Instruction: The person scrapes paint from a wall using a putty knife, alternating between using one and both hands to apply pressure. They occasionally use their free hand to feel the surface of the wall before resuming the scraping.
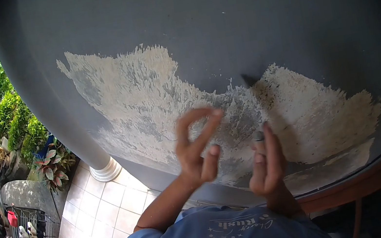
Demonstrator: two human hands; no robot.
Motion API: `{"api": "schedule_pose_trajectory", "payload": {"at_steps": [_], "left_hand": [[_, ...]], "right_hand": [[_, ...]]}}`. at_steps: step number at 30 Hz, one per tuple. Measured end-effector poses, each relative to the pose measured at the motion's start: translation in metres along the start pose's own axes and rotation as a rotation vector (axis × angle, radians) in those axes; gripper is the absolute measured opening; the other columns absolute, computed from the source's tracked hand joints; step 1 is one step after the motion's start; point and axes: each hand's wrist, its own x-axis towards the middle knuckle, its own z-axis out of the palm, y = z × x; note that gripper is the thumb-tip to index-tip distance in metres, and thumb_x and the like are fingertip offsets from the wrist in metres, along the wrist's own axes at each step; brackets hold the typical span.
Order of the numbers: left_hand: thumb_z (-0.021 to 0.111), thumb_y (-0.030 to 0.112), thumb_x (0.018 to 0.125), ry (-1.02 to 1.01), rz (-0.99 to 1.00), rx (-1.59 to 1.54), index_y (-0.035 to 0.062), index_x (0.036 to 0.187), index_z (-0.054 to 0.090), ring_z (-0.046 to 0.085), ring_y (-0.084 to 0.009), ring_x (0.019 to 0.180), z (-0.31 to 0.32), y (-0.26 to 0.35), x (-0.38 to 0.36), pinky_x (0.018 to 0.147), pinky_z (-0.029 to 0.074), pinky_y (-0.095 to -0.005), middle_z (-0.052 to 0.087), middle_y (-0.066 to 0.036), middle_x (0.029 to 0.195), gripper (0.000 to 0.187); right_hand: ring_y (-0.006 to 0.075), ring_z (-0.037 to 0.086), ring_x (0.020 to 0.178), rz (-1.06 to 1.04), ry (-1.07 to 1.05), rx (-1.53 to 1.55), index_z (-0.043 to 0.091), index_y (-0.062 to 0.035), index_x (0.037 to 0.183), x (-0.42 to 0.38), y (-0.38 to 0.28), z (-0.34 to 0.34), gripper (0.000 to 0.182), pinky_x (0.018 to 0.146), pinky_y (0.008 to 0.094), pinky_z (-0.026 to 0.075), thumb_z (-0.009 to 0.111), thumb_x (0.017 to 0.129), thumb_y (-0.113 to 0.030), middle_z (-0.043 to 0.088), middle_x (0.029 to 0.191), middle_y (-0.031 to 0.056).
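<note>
In front of me stands a grey painted wall (206, 23) with a wide, rough, pale patch (126, 84) where the paint is gone. My left hand (197, 150) is raised before the patch, its fingers curved and apart, a little blurred, with nothing in them. To its right, my right hand (268, 161) has its fingers closed around a small object with a grey rounded end (258, 136); the rest is hidden by the fingers, and I cannot tell its kind. A dark, pointed shadow (275, 111) falls across the patch beside and above this hand.
A round grey column (74, 131) with a white base (105, 170) stands at the left. Pale floor tiles (97, 216) lie below. Beyond are green plants (12, 116), a large stone (24, 195) and a wire rack (32, 231). A brown ledge (372, 183) runs at the lower right.
</note>
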Motion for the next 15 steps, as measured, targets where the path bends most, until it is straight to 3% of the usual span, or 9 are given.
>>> {"api": "schedule_pose_trajectory", "payload": {"at_steps": [1, 2, 3, 5, 6, 8, 12, 14, 15], "left_hand": [[0.044, 0.029, 0.090, 0.145, 0.149, 0.250, -0.0005, 0.115, 0.064, 0.050, -0.0327, 0.111, -0.003, -0.017, 0.000, 0.095, 0.041, -0.0465, 0.053, -0.021, 0.119, 0.043], [0.045, 0.028, 0.090, 0.212, 0.172, 0.403, 0.0010, 0.123, 0.059, 0.045, -0.0356, 0.119, -0.005, -0.030, 0.003, 0.101, 0.034, -0.0484, 0.048, -0.024, 0.126, 0.045], [0.046, 0.030, 0.090, 0.214, 0.114, 0.574, 0.0014, 0.131, 0.051, 0.036, -0.0410, 0.129, -0.005, -0.039, 0.009, 0.108, 0.024, -0.0497, 0.041, -0.026, 0.135, 0.050], [0.037, 0.033, 0.095, 0.133, 0.082, 0.686, 0.0012, 0.143, 0.033, 0.019, -0.0454, 0.138, -0.002, -0.057, 0.014, 0.112, 0.013, -0.0526, 0.028, -0.029, 0.145, 0.058], [0.036, 0.035, 0.095, 0.123, 0.101, 0.724, 0.0015, 0.144, 0.031, 0.016, -0.0456, 0.139, 0.000, -0.065, 0.011, 0.112, 0.010, -0.0528, 0.024, -0.029, 0.147, 0.059], [0.033, 0.039, 0.096, 0.100, 0.140, 0.799, 0.0020, 0.145, 0.027, 0.011, -0.0458, 0.141, 0.004, -0.076, 0.004, 0.113, 0.004, -0.0531, 0.018, -0.029, 0.150, 0.062], [0.029, 0.042, 0.096, 0.096, 0.129, 0.799, 0.0026, 0.145, 0.028, 0.010, -0.0452, 0.141, 0.004, -0.077, 0.004, 0.113, 0.003, -0.0535, 0.017, -0.029, 0.150, 0.063], [0.030, 0.042, 0.096, 0.106, 0.134, 0.793, 0.0026, 0.145, 0.028, 0.011, -0.0453, 0.141, 0.005, -0.078, 0.004, 0.113, 0.003, -0.0534, 0.018, -0.029, 0.150, 0.063], [0.030, 0.042, 0.096, 0.102, 0.127, 0.798, 0.0025, 0.145, 0.028, 0.011, -0.0452, 0.141, 0.005, -0.077, 0.003, 0.113, 0.003, -0.0534, 0.018, -0.029, 0.150, 0.063]], "right_hand": [[0.0274, 0.059, 0.074, 0.026, 0.076, 0.075, 0.038, 0.0167, 0.129, -0.007, 0.003, 0.000, 0.048, 0.056, 0.0300, 0.048, 0.046, 0.087, -0.004, 0.057, 0.087, 0.0192], [0.0263, 0.059, 0.070, 0.055, 0.150, 0.151, 0.038, 0.0167, 0.129, -0.017, 0.004, -0.001, 0.048, 0.054, 0.0308, 0.047, 0.046, 0.087, -0.004, 0.057, 0.084, 0.0179], [0.0251, 0.058, 0.066, 0.081, 0.222, 0.223, 0.038, 0.0166, 0.128, -0.024, 0.005, -0.001, 0.047, 0.053, 0.0316, 0.047, 0.046, 0.087, -0.004, 0.058, 0.082, 0.0166], [0.0231, 0.056, 0.058, -0.116, 0.211, 0.037, 0.041, 0.0157, 0.127, -0.018, 0.008, 0.007, 0.045, 0.049, 0.0324, 0.044, 0.047, 0.087, -0.004, 0.057, 0.074, 0.0144], [0.0231, 0.056, 0.058, -0.183, 0.111, -0.118, 0.042, 0.0156, 0.127, -0.008, 0.006, 0.007, 0.044, 0.049, 0.0323, 0.044, 0.047, 0.087, -0.003, 0.057, 0.075, 0.0149], [0.0260, 0.056, 0.057, -0.017, -0.061, -0.092, 0.045, 0.0158, 0.124, 0.007, 0.000, 0.021, 0.041, 0.049, 0.0349, 0.045, 0.047, 0.086, -0.001, 0.057, 0.076, 0.0172], [0.0292, 0.056, 0.058, -0.041, 0.165, -0.089, 0.047, 0.0160, 0.122, -0.015, -0.011, 0.008, 0.041, 0.052, 0.0352, 0.047, 0.046, 0.084, 0.002, 0.058, 0.079, 0.0183], [0.0297, 0.060, 0.061, -0.176, 0.145, -0.233, 0.047, 0.0169, 0.122, -0.011, 0.000, 0.010, 0.040, 0.055, 0.0342, 0.049, 0.045, 0.086, 0.001, 0.060, 0.083, 0.0210], [0.0316, 0.063, 0.067, -0.059, 0.053, -0.184, 0.048, 0.0174, 0.120, -0.002, -0.004, 0.011, 0.038, 0.058, 0.0343, 0.051, 0.045, 0.086, 0.000, 0.061, 0.089, 0.0247]]}}
